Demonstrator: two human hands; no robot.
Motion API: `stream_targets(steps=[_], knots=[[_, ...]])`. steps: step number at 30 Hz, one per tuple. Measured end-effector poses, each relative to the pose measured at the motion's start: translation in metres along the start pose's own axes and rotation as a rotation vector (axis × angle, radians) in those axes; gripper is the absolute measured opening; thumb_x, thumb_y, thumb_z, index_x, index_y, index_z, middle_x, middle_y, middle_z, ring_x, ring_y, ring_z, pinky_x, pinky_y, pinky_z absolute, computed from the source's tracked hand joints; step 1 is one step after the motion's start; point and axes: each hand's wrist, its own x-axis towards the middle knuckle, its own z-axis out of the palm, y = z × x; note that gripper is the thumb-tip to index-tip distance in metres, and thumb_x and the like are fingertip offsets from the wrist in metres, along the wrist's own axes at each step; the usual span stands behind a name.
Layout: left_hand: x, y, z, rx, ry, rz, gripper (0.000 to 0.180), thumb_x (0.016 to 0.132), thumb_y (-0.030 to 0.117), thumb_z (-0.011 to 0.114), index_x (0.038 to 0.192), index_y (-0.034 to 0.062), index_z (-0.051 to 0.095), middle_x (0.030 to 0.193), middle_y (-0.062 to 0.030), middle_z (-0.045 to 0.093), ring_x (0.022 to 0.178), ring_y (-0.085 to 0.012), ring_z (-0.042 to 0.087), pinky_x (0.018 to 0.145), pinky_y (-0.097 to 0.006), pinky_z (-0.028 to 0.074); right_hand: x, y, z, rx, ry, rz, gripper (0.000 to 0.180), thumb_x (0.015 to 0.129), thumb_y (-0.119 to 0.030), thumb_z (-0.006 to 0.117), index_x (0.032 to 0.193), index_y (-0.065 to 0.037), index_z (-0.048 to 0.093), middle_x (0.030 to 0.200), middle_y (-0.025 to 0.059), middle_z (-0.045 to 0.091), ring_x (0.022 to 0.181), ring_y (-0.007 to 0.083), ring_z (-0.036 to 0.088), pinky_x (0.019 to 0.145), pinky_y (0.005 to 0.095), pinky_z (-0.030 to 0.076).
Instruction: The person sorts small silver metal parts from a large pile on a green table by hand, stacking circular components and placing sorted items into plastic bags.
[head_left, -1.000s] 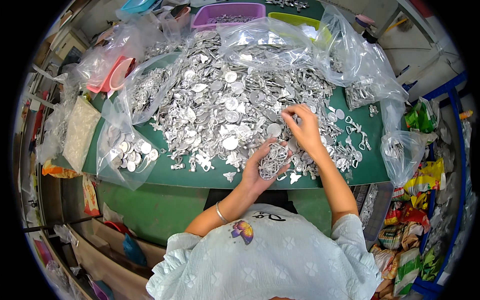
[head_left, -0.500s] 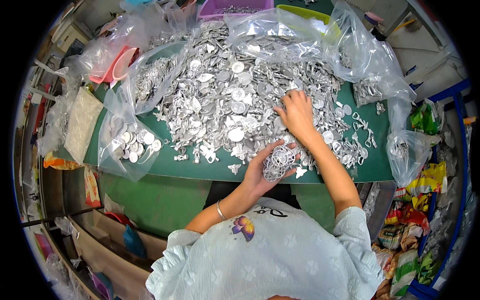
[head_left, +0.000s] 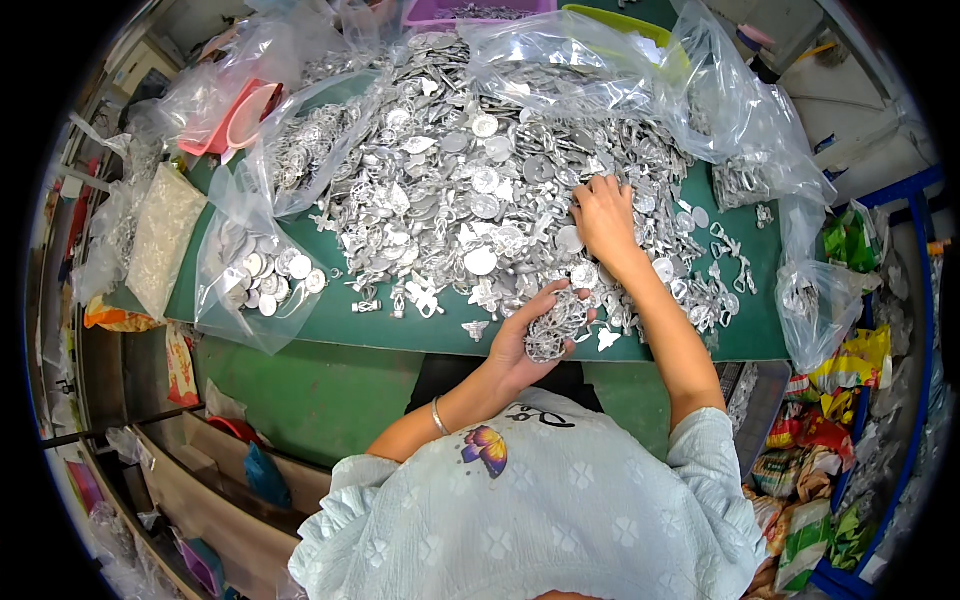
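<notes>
My left hand (head_left: 516, 352), palm up at the table's front edge, cups a clump of round openwork metal pieces (head_left: 557, 325). Its fingers curl around them from below. Farther off, my right hand (head_left: 606, 222) rests on the right part of a big heap of silver-grey metal castings (head_left: 440, 200). The fingers there bend down close together among the pieces, and whatever their tips pinch is hidden. Flat discs, leaf shapes and ring-like pieces make up the heap. A small loose casting (head_left: 607, 339) lies beside the left hand's clump.
A clear bag of discs (head_left: 265, 280) lies on the green table (head_left: 400, 335) at left. Behind it are a red scoop-like tray (head_left: 225, 120) and more bagged castings. Purple (head_left: 480, 12) and lime-green bins (head_left: 620, 22) stand at the back. Plastic bags hang over the right edge.
My right hand's fingers have drawn closer together, and the hand has shifted slightly right on the heap. The left hand stays put with its openwork clump, turned a little.
</notes>
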Motion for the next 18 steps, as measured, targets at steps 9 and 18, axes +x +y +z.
stream_targets(steps=[9, 18], knots=[[-0.007, 0.001, -0.003, -0.034, -0.014, 0.006, 0.029, 0.084, 0.014, 0.055, 0.113, 0.0137, 0.048, 0.113, -0.0109, 0.052, 0.104, -0.027, 0.053, 0.055, -0.027, 0.05, 0.007, 0.014, -0.003, 0.327, -0.153, -0.024, 0.024, 0.071, -0.014, 0.068, 0.094, -0.011, 0.065, 0.092, 0.0087, 0.052, 0.096, 0.028, 0.047, 0.082, 0.0397, 0.036], [-0.019, 0.013, -0.009, -0.001, -0.044, 0.077, 0.032, 0.086, 0.017, 0.055, 0.117, 0.0145, 0.047, 0.115, -0.0086, 0.053, 0.105, -0.0257, 0.055, 0.061, -0.027, 0.051, 0.001, 0.026, -0.008, 0.502, 0.075, 0.069, 0.013, 0.07, -0.002, 0.065, 0.08, -0.002, 0.058, 0.08, 0.0098, 0.058, 0.08, 0.0278, 0.053, 0.072, 0.0341, 0.041]])
